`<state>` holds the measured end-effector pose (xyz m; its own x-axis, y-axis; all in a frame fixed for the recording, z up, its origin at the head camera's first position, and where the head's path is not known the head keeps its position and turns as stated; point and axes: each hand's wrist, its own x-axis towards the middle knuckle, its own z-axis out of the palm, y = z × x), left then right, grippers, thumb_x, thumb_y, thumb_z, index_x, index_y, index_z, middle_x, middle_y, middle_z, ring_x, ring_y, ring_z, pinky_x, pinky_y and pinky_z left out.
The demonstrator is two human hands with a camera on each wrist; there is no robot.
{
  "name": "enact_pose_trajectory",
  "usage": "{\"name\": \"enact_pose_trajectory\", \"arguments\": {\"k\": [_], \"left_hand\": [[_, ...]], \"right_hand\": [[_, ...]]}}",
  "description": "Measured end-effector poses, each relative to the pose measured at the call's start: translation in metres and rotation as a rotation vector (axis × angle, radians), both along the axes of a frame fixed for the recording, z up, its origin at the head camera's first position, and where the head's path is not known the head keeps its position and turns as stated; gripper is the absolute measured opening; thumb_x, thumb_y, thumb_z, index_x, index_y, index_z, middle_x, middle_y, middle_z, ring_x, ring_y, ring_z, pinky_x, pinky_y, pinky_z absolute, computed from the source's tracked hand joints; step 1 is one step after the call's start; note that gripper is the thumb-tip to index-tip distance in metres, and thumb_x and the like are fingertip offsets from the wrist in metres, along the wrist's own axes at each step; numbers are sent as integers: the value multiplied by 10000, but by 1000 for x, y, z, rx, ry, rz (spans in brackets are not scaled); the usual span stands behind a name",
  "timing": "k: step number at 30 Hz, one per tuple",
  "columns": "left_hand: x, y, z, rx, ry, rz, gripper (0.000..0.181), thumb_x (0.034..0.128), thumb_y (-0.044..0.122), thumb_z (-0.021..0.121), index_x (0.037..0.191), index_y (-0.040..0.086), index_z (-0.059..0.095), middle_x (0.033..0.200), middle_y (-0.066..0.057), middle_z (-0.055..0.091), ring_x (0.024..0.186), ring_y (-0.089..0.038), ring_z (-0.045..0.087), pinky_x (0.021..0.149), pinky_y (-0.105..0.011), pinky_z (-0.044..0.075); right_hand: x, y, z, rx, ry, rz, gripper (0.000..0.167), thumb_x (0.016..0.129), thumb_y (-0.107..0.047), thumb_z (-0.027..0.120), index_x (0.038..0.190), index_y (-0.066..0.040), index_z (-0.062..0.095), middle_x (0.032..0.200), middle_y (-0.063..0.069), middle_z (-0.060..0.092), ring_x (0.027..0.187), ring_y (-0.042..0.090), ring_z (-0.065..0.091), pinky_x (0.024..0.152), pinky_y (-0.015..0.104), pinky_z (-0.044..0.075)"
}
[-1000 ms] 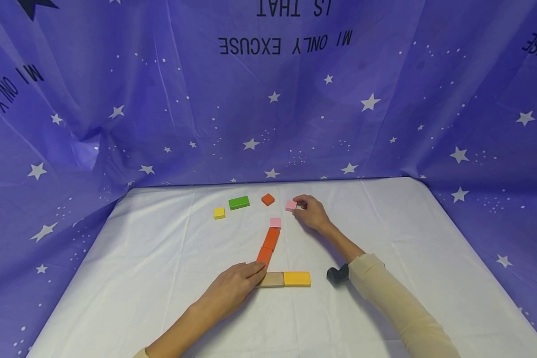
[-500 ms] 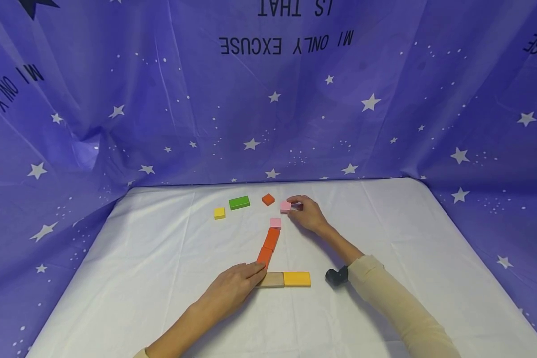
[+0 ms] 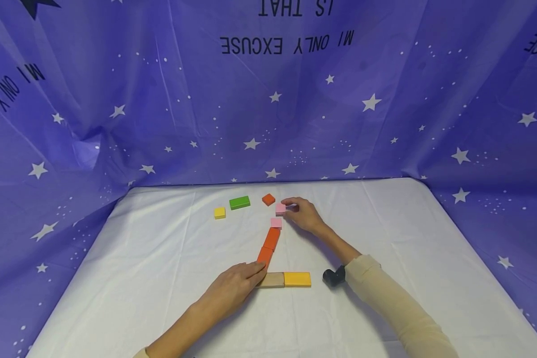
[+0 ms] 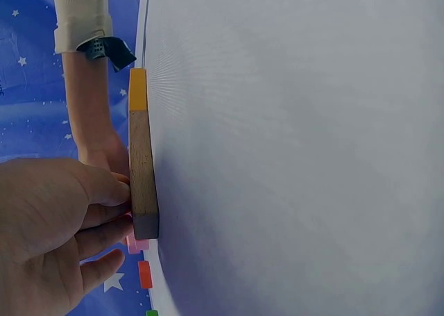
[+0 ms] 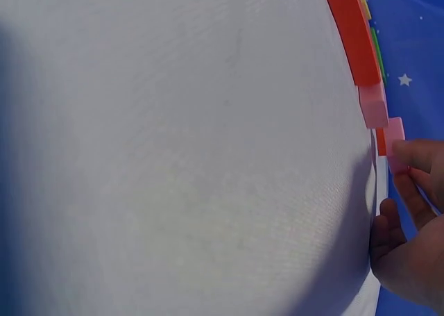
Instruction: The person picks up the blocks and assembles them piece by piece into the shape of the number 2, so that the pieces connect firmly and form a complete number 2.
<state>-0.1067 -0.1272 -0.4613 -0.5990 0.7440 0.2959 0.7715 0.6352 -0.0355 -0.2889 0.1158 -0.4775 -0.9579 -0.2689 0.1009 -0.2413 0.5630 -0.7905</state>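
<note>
My right hand (image 3: 305,215) pinches a pink block (image 3: 280,209) between thumb and fingers, just behind a second pink block (image 3: 276,223). That second block stands at the far end of two red blocks (image 3: 271,239) laid end to end. On the near red block rest the fingertips of my left hand (image 3: 230,290), beside a bare wood block (image 3: 273,280) with a yellow-orange block (image 3: 297,279) at its right end. In the right wrist view the held pink block (image 5: 394,135) is at the fingertips of the right hand (image 5: 413,226).
Towards the back of the white table (image 3: 161,238) lie a small red block (image 3: 268,199), a green block (image 3: 239,202) and a small yellow block (image 3: 220,213). A black object (image 3: 333,277) is at the right sleeve. A purple star-patterned cloth (image 3: 268,119) hangs behind.
The right hand has moved left and slightly nearer with its pink block, closer to the other pink block. My left hand has stayed in place on the red block.
</note>
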Motion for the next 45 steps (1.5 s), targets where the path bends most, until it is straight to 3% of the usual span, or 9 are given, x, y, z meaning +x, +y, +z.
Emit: {"name": "enact_pose_trajectory", "arguments": {"k": [7,11,20,30,45], "left_hand": [[-1,0,0,11,-4,1,397,855,10,751,1247,29,690,1294,-83,638,1174,-203,616,980,-335,509],[-1,-1,1,6,-13,2,395,862,11,744,1252,28,687,1301,-83,636,1180,-203,613,983,-336,506],[-1,0,0,13,-14,2,395,861,7,744,1251,29,689,1301,-80,636,1174,-202,616,983,-337,507],[0,0,-1,23,-19,4,397,854,2,746,1247,30,692,1294,-82,639,1169,-207,620,975,-347,514],[0,0,-1,19,-18,3,395,862,6,739,1253,27,687,1300,-83,637,1173,-205,617,983,-339,507]], "right_hand": [[0,-2,1,-17,40,26,334,890,-137,720,1218,-77,716,1245,135,658,1062,304,638,903,417,532],[-1,-5,2,-6,5,40,349,894,-134,733,1237,-75,708,1256,137,655,1081,306,638,920,428,530],[-3,-6,2,78,29,60,332,895,-129,733,1222,-74,720,1200,93,692,1036,279,616,909,402,515],[-4,-7,2,87,-70,69,365,928,-186,710,1279,-91,694,1276,91,660,1143,286,596,982,435,489],[-5,-10,4,84,-53,68,314,922,-177,691,1227,-114,731,1220,77,690,1086,284,634,939,440,508]]}}
